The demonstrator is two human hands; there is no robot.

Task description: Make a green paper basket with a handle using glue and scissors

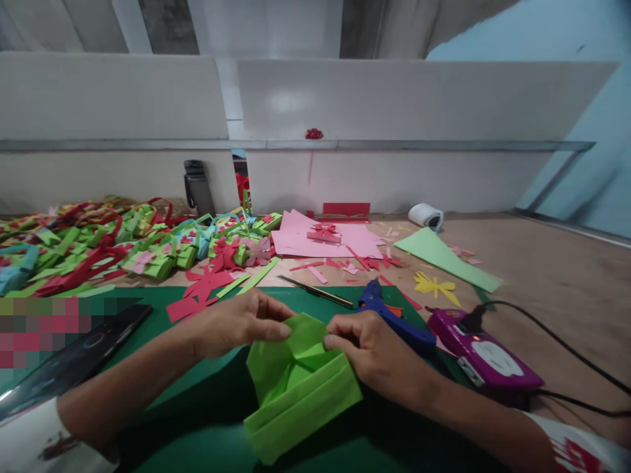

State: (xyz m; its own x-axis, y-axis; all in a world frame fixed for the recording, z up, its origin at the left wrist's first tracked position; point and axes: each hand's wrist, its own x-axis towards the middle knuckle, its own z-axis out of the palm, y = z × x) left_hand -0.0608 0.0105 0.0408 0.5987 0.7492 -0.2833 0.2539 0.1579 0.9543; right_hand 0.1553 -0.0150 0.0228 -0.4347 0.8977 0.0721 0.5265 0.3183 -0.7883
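A folded bright green paper box (305, 401) is held up over the dark green mat (197, 427), its folded band facing me and its inside partly showing. My left hand (251, 322) pinches its far left edge between thumb and fingers. On the far right edge, my right hand (367, 345) is closed on the paper, thumb against the rim. Just beyond my right hand lies a blue glue gun (389, 315). A pen (315, 291) rests on the mat past the box.
Left lies a black phone (89, 355); behind it, a heap of small paper bags (162, 256) and a dark bottle (198, 187). Pink sheets (296, 240), red scraps, a yellow paper flower (436, 287) and a light green sheet (444, 256) spread beyond. A purple power strip (486, 351) with cables sits right.
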